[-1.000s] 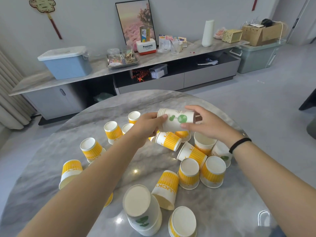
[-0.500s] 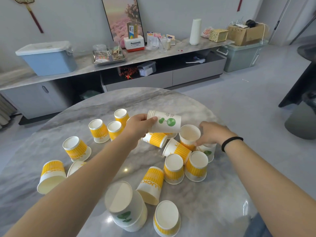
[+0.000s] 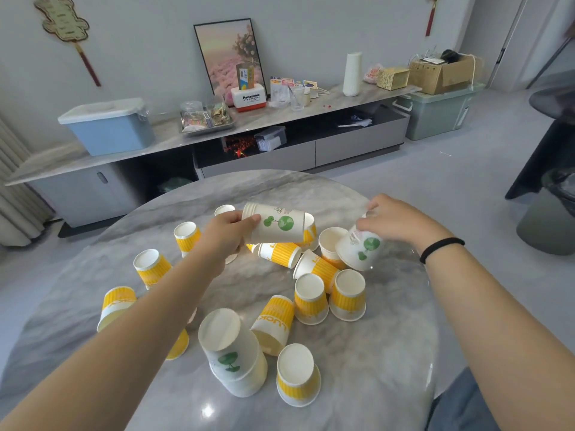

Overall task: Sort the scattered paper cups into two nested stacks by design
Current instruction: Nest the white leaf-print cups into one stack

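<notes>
Several yellow-striped paper cups lie scattered on the round marble table, some upside down, some on their sides. My left hand holds a white cup with a green tree print sideways above the pile. My right hand grips the base of a second green-print cup, tilted with its mouth down, at the pile's right edge. Near the table's front, an upside-down green-print cup sits nested over another cup.
Behind the table runs a long low cabinet carrying a blue bin, a framed picture and small items. A green storage box stands at its right end. A dark seat stands on the floor at the right.
My right hand has lifted a green-print cup from the pile's right side and tilted it. My left hand still holds its green-print cup sideways, about where it was.
</notes>
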A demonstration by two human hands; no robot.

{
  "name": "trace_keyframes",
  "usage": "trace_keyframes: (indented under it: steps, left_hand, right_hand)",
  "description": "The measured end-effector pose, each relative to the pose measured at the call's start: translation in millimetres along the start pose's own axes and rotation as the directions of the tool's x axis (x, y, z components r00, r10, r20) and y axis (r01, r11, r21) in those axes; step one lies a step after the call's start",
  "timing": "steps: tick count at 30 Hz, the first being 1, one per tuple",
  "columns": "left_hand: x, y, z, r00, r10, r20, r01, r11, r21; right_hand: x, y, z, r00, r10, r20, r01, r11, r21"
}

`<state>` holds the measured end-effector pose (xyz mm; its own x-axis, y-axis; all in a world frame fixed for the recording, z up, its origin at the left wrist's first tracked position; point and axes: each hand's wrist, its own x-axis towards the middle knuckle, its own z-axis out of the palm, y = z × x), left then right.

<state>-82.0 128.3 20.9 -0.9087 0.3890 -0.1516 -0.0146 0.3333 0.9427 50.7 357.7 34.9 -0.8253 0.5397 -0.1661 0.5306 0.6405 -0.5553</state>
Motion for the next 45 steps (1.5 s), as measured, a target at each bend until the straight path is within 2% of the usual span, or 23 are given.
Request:
trace_keyframes:
  steps: [3, 7, 11, 15, 24, 32, 39, 42, 45]
  left_hand:
    - [-21.6, 8.1, -19.4, 0.993, 0.057, -0.099, -0.056, 0.998, 0.008]
    - [-57.6, 3.3, -43.8, 0.991, 0.070, -0.116, -0.074, 0.997, -0.033]
    - [-84.9, -11.6, -57.4, 0.996, -0.020, -0.081, 0.002, 0.977, -0.211]
    - [-111.5, -21.9, -59.5, 0.990, -0.125, -0.073, 0.084, 0.909, -0.409]
    - [-143.0, -45.8, -53.1, 0.948, -0.290, -0.131, 0.153, 0.775, -0.613]
    - [-141.2, -60.6, -44.7, 0.928, -0.356, -0.112, 0.223, 0.770, -0.598]
    - [-141.5, -66.6, -38.2, 0.880, -0.460, -0.123, 0.325, 0.769, -0.551]
    - [-141.6, -68.5, -38.2, 0.875, -0.469, -0.117, 0.341, 0.770, -0.539]
    - [-141.0, -67.4, -39.7, 0.881, -0.465, -0.085, 0.350, 0.763, -0.544]
  right_hand:
    - [-12.4, -9.9, -5.0, 0.996, -0.063, -0.059, 0.073, 0.979, 0.193]
    - [-27.9, -30.3, 7.1, 0.990, -0.136, 0.029, 0.119, 0.937, 0.328]
    - [-38.9, -50.9, 17.1, 0.967, -0.251, 0.046, 0.219, 0.909, 0.354]
    - [-49.3, -68.4, 20.0, 0.945, -0.325, 0.044, 0.278, 0.863, 0.422]
    - [-73.8, -93.0, 31.7, 0.927, -0.372, 0.048, 0.319, 0.849, 0.421]
    - [-74.5, -94.5, 49.7, 0.946, -0.323, 0.019, 0.295, 0.885, 0.360]
    - [-71.9, -93.3, 58.3, 0.942, -0.328, 0.072, 0.302, 0.921, 0.248]
    - [-70.2, -92.2, 58.6, 0.937, -0.348, 0.012, 0.338, 0.917, 0.212]
    - [-74.4, -94.3, 59.2, 0.921, -0.387, -0.042, 0.383, 0.882, 0.274]
